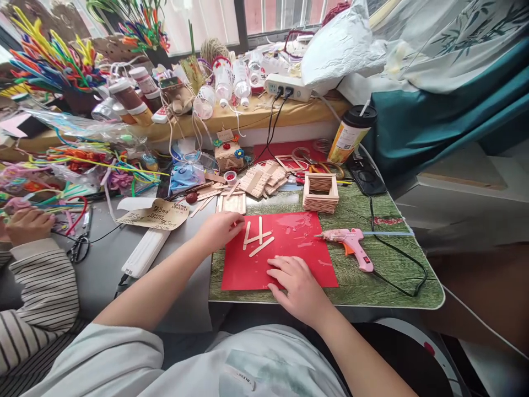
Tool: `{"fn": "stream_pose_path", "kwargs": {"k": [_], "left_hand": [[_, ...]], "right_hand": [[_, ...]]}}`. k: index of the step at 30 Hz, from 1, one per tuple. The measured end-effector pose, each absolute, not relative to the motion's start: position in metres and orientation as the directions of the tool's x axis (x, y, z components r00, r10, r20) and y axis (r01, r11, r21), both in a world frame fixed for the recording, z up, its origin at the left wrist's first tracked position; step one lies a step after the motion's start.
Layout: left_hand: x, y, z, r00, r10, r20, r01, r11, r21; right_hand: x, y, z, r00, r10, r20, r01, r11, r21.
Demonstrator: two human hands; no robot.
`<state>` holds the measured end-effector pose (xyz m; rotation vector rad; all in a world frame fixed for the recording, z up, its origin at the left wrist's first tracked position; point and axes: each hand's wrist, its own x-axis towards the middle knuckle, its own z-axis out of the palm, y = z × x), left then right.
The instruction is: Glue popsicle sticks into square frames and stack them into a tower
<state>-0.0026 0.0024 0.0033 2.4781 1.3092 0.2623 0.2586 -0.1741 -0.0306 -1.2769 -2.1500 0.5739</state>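
Rests right hand [291, 281] spread on red sheet [297, 242], curls left hand [223, 227] apart, cannot tell on what; shows red bits [230, 177] in small tub [226, 181].

Pale wooden sticks [260, 230], some crossing, one slanted apart, flat on red sheet [289, 275]

1 red sheet [297, 242] w/ 4 loose sticks [260, 229] at its 10 o'clock. Rest by clock from the sheet: 1 glue gun [352, 241], 3; 1 open stick box [320, 204], 1; 1 cup [346, 142], 1, farther out; 1 deco. box [230, 162], 11; 1 sm. red-filled tub [230, 177], 11; 2 plugs [284, 92] in pwr strip [301, 91], approx. 12. Stick pile [256, 181], 11–12: too overlapped to ct.
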Motion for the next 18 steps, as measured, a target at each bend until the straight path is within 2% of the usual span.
{"fn": "stream_pose_path", "kwargs": {"k": [3, 6, 14, 18], "left_hand": [[-0.006, 0.004, -0.002, 0.705, 0.709, 0.024, 0.657, -0.665, 0.355], [-0.004, 0.004, -0.015, 0.768, 0.631, 0.109, 0.579, -0.757, 0.303], [-0.010, 0.008, -0.019, 0.796, 0.596, 0.111, 0.529, -0.772, 0.352], [-0.016, -0.008, -0.018, 0.786, 0.609, 0.109, 0.562, -0.776, 0.286]], "right_hand": [[0.258, -0.174, -0.033, -0.372, 0.896, 0.244, 0.639, 0.438, -0.632], [0.259, -0.175, -0.035, -0.375, 0.896, 0.239, 0.642, 0.437, -0.631], [0.244, -0.128, -0.017, -0.426, 0.884, 0.193, 0.722, 0.461, -0.516], [0.225, -0.088, -0.020, -0.468, 0.864, 0.187, 0.760, 0.501, -0.413]]}}
